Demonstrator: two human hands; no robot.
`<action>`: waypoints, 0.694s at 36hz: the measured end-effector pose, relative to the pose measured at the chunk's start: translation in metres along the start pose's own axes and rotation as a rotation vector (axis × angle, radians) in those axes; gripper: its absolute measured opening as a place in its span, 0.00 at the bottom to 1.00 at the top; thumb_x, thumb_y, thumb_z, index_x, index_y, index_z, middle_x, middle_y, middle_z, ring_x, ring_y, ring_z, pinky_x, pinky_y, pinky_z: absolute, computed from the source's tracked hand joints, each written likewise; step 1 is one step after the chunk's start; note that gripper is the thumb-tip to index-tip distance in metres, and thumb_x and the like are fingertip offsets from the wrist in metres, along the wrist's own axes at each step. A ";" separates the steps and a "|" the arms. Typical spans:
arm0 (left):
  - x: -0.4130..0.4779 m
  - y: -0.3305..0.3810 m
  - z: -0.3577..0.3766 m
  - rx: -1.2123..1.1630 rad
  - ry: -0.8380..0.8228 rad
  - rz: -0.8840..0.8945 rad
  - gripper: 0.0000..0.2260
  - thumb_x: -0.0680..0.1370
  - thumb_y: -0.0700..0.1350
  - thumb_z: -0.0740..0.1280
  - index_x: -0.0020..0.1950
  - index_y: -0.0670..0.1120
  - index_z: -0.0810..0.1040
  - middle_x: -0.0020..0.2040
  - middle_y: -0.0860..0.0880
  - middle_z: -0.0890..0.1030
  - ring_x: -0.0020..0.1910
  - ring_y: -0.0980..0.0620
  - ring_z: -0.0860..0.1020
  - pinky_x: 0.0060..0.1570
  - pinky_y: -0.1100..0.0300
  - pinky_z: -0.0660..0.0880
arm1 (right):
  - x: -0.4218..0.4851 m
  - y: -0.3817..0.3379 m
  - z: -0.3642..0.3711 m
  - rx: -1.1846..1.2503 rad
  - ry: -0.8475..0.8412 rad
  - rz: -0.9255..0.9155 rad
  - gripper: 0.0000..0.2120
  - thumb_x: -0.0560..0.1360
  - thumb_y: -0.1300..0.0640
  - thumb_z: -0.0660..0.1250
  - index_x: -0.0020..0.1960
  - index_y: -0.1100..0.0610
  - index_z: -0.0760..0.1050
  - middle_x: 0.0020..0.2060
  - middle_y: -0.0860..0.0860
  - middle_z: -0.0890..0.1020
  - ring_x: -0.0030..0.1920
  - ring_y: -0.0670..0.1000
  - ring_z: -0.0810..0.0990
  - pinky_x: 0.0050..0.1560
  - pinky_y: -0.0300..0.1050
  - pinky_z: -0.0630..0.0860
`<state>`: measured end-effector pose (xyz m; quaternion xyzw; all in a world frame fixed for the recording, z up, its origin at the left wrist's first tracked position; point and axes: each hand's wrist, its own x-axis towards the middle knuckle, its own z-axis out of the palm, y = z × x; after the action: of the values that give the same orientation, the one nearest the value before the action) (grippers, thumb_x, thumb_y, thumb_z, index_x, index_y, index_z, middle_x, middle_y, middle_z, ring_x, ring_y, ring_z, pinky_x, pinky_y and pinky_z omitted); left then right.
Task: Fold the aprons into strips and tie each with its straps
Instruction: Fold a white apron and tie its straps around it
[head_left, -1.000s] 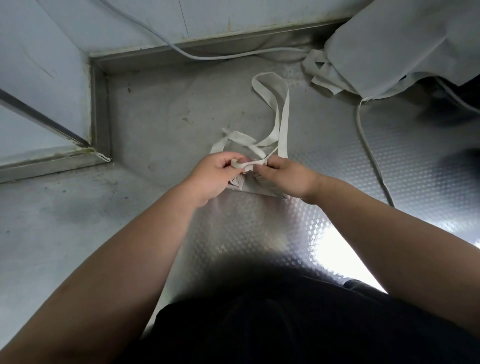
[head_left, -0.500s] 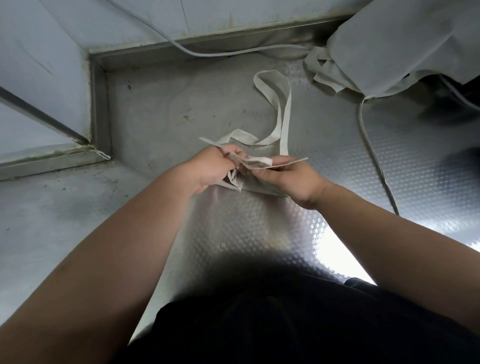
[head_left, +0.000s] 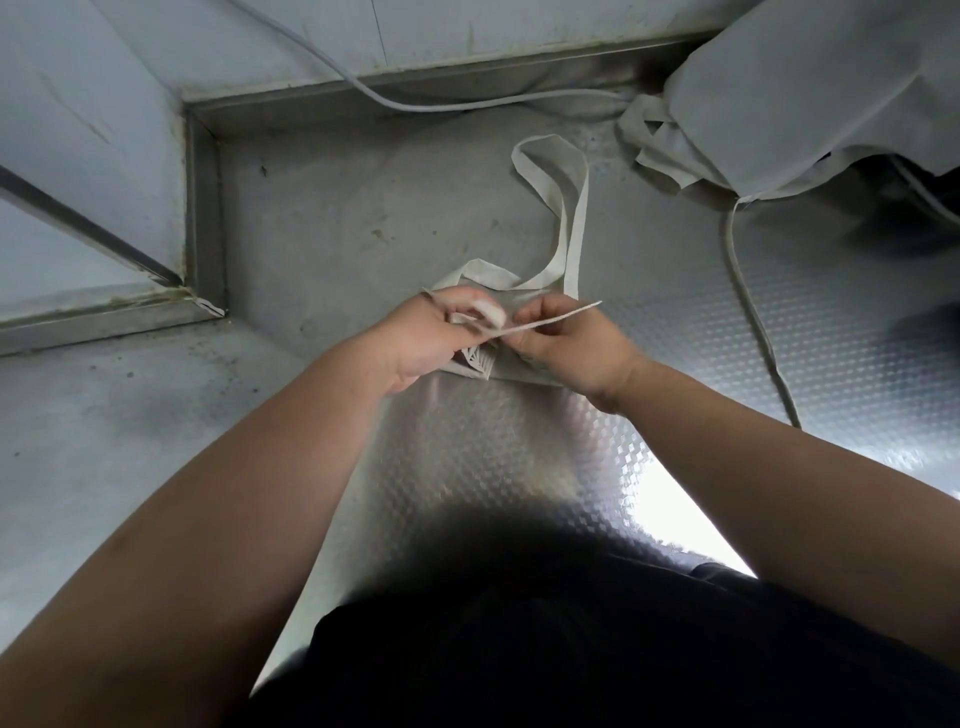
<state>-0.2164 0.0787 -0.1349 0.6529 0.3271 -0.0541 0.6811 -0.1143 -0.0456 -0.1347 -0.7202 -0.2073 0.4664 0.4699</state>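
At the back left corner of the bench (head_left: 322, 218) a raised steel rim is seen, and a white cable (head_left: 415, 106) is laid along the back edge. Near the middle of the bench, the left hand (head_left: 426, 340) is held with its grip closed: the fingers are curled round a turn of strap, though motion blur there hides exactly how the cloth is wound. Just under and between both hands the folded apron (head_left: 485, 366) is pressed flat on the bench, its stacked layers showing at the near end. The right hand (head_left: 566, 348) has its grip closed too, with the strap end (head_left: 566, 315) pinched between thumb and fingers and drawn taut, its tip pointing toward the right edge. Behind the hands the strap loop (head_left: 574, 208) is left lying slack toward the back edge. The apron is judged to be light, thin and limp, so the folds are likely to spring open unless they are held down while the knot is drawn. The flat tape of the strap is expected to twist easily and to slide on the smooth steel, so it is best taken close to the knot, not far along the slack. At the back right corner a pile of aprons (head_left: 805, 78) is heaped, and from it a loose strap (head_left: 753, 312) is trailed toward the front right edge.
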 end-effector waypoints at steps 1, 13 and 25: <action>0.000 0.000 0.000 0.010 -0.007 0.000 0.10 0.76 0.34 0.66 0.41 0.48 0.77 0.36 0.52 0.78 0.36 0.59 0.75 0.34 0.67 0.76 | 0.002 0.001 0.001 -0.034 -0.023 0.004 0.06 0.73 0.57 0.72 0.40 0.52 0.75 0.35 0.47 0.77 0.35 0.43 0.74 0.38 0.33 0.70; 0.004 -0.004 -0.006 -0.025 0.033 -0.036 0.07 0.76 0.37 0.68 0.41 0.48 0.80 0.33 0.53 0.81 0.40 0.54 0.78 0.49 0.54 0.77 | 0.009 -0.014 -0.007 -0.247 -0.185 0.079 0.12 0.73 0.51 0.71 0.32 0.50 0.75 0.24 0.39 0.77 0.29 0.37 0.74 0.34 0.28 0.69; -0.002 -0.015 -0.001 0.070 0.057 0.097 0.12 0.76 0.36 0.68 0.47 0.54 0.83 0.47 0.54 0.83 0.45 0.63 0.79 0.52 0.66 0.75 | 0.020 -0.012 -0.009 -0.358 -0.214 0.136 0.19 0.76 0.43 0.63 0.60 0.53 0.78 0.58 0.46 0.78 0.59 0.46 0.74 0.63 0.39 0.69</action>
<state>-0.2256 0.0770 -0.1467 0.6928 0.3124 -0.0138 0.6498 -0.0952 -0.0298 -0.1329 -0.7508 -0.2865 0.5266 0.2774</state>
